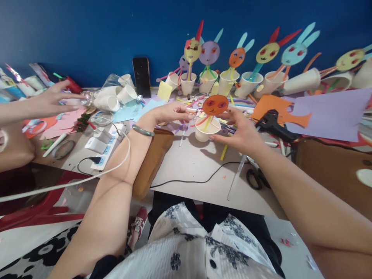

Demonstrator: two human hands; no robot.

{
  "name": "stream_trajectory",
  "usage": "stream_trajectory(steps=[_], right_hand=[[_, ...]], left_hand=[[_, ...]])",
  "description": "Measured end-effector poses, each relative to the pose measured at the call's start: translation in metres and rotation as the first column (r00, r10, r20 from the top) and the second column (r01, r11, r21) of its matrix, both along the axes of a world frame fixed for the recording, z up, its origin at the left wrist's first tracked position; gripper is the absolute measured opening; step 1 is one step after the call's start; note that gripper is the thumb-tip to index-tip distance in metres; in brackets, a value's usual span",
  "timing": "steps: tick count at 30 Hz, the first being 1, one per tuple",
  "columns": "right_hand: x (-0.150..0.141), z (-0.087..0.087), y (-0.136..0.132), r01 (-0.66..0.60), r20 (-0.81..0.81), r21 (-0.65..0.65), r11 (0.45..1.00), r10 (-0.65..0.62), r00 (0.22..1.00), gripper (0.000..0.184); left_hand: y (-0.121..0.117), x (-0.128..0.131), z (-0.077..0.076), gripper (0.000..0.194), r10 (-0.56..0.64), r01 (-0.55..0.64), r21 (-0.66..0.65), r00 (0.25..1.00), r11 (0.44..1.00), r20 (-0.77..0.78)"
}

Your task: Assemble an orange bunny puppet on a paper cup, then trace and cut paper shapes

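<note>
A white paper cup (202,133) stands on the table before me, with an orange paper face (215,105) rising above it on pipe-cleaner limbs. My right hand (241,130) grips the cup from the right; its thumb lies against the cup wall, and a finger reaches the face's right edge. What its other fingers touch is partly hidden. My left hand (174,113) is just left of the cup, thumb and fingertips pinched together. Anything between them is too small to make out. Pink and purple pipe-cleaner pieces (184,128) lie below the left fingertips.
Several cups with paper rabbit faces (209,53) line the blue wall beside a phone (141,76). A black glue gun (274,126), scissors (254,178), power strip (104,149) and brown pouch (152,162) lie around. Cables cross the table. Another person's hand (58,97) reaches in at left.
</note>
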State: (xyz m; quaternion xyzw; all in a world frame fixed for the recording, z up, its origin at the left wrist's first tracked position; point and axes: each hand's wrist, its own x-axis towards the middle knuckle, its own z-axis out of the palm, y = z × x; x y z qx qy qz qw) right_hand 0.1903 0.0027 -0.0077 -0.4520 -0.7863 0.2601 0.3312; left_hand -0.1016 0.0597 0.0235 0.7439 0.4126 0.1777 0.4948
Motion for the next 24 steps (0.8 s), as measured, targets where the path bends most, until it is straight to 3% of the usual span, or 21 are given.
stream_trajectory(steps=[5, 15, 24], right_hand=[[-0.003, -0.007, 0.002, 0.002, -0.001, 0.009, 1.0, -0.002, 1.0, 0.094], [-0.005, -0.015, 0.005, 0.018, -0.022, 0.026, 0.999, -0.017, 1.0, 0.088], [-0.01, -0.006, 0.0, -0.006, -0.043, -0.026, 1.0, 0.005, 0.999, 0.083]], left_hand=[[0.004, -0.004, -0.005, 0.038, -0.137, 0.134, -0.091, 0.99, 0.987, -0.025], [0.0, 0.004, -0.007, 0.037, -0.122, 0.12, -0.036, 0.991, 0.992, -0.056], [-0.004, 0.008, -0.006, 0.027, -0.078, 0.076, -0.051, 0.996, 0.996, -0.037]])
